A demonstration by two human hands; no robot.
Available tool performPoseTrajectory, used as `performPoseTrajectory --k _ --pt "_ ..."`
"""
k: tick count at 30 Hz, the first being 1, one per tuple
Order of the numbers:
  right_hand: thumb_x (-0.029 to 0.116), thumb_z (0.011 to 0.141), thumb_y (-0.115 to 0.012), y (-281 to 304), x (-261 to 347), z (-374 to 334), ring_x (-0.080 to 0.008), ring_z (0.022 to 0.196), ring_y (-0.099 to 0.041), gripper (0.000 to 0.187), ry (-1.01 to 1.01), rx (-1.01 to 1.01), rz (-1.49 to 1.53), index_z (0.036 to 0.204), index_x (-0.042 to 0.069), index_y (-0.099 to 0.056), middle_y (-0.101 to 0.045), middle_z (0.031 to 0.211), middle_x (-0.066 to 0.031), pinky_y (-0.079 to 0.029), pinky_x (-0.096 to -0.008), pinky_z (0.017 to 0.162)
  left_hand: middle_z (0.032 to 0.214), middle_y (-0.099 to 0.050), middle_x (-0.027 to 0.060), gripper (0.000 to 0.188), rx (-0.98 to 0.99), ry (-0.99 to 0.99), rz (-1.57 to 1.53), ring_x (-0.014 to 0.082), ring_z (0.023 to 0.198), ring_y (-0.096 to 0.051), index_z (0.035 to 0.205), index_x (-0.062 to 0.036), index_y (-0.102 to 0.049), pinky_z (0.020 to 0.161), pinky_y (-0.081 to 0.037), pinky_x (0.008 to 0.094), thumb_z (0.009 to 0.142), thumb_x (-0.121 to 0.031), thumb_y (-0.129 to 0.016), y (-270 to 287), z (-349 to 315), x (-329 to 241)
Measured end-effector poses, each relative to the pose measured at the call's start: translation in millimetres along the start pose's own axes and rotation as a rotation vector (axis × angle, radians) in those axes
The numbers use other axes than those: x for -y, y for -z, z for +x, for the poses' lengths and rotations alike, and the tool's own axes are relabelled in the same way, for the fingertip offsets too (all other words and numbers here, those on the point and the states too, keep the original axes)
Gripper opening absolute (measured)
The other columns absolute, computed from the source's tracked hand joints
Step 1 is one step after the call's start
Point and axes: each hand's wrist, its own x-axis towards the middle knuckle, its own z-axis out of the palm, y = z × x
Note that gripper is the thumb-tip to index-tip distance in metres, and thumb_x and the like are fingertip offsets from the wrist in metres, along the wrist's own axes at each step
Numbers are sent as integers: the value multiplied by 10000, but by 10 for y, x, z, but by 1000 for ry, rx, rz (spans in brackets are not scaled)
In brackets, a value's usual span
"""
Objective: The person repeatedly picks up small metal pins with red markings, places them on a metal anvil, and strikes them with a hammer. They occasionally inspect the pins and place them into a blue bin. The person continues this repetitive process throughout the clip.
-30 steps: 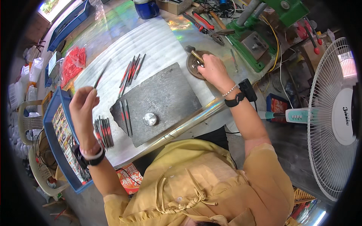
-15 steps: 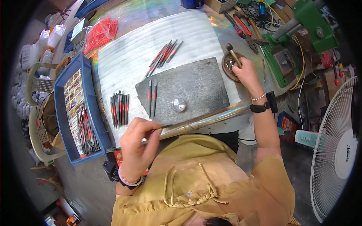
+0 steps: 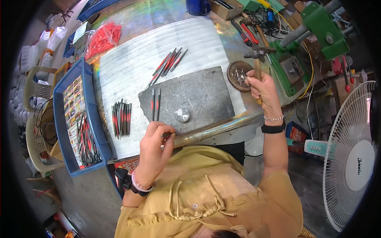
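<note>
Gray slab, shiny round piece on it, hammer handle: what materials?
Gray slab: likely stone, matte, mottled with a ragged left edge.
Shiny round piece: metal or glass, glossy; bright reflections leave it open.
Hammer handle: maybe wood, brown, low sheen.

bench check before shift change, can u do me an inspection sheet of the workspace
Surface: white sheet with a grey slab on it; round silvery piece on the slab.
Work pieces: two black-and-red rods on the slab; others grouped nearby and in the blue tray.
Clutter: bag of red pieces, blue mug, red-handled pliers.
Hands: left hand pinches a thin dark piece; right hand grips a hammer beside a brown bowl.
Cables: dark tangle beyond the pliers; yellow cable by the green machine.
Surroundings: white fan at right, pale chairs at left.
</note>
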Motion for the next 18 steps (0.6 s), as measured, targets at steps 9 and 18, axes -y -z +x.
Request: performPoseTrajectory --k 9,18 --pt "19 881 -610 -598 103 -656 -20 433 -394 96 -78 171 192 955 44 -555 -645 842 -100 -323 -174 377 929 -656 118 120 106 189 -233 200 775 -661 978 18 -600 673 -516 317 864 50 -618 -29 -100 144" --pt "43 901 -608 -1266 55 -1137 -26 541 -491 52 -170 421 187 923 3 -584 -647 776 -50 -379 -188 482 1013 -665 125 125 156 520 -1475 153 821 -680 1005 -27 -568 726 -588 284 959 -135 -610 2 -93 73"
